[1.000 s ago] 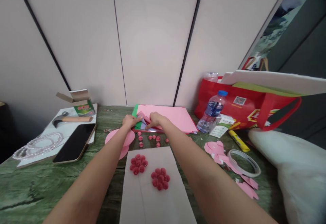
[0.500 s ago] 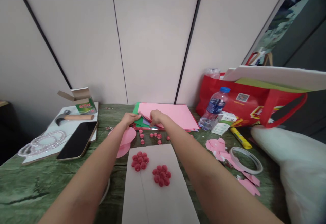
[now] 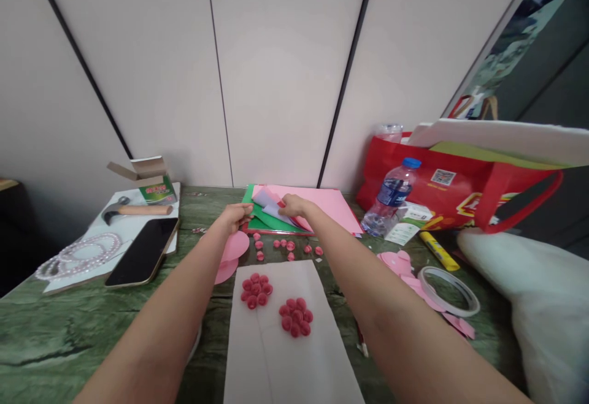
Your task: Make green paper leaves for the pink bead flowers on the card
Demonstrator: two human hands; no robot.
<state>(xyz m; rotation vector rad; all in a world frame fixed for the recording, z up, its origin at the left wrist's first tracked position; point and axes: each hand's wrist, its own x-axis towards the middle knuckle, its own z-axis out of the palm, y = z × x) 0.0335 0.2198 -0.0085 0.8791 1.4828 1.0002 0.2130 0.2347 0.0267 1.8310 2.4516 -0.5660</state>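
Observation:
At the back of the table lies a stack of coloured paper, pink (image 3: pixel 324 202) on top with green sheets (image 3: pixel 271 222) showing under it. My right hand (image 3: pixel 297 206) grips the lifted corner of the upper sheets, where a purple sheet (image 3: pixel 265 198) curls up. At the stack's left edge, my left hand (image 3: pixel 237 215) pinches the green paper; its fingertips are partly hidden. In front lies a white board (image 3: pixel 280 361) with two flower shapes (image 3: pixel 256 290) made of rolled pink paper and faint drawn lines. Several small pink paper rolls (image 3: pixel 290 246) sit between board and stack.
Pink paper circles (image 3: pixel 236 244) lie beside my left forearm. On the left are a phone (image 3: pixel 143 252), a hammer (image 3: pixel 138 209), a bead string (image 3: pixel 78 257) and an opened box (image 3: pixel 156 189). A bottle (image 3: pixel 391 202), red bag (image 3: pixel 460 189), glue stick (image 3: pixel 439 251) and tape roll (image 3: pixel 448 292) stand right.
My right hand has folded the upper sheets further back to the right, baring more green and purple paper. My left hand stays at the stack's left edge. The view has shifted slightly.

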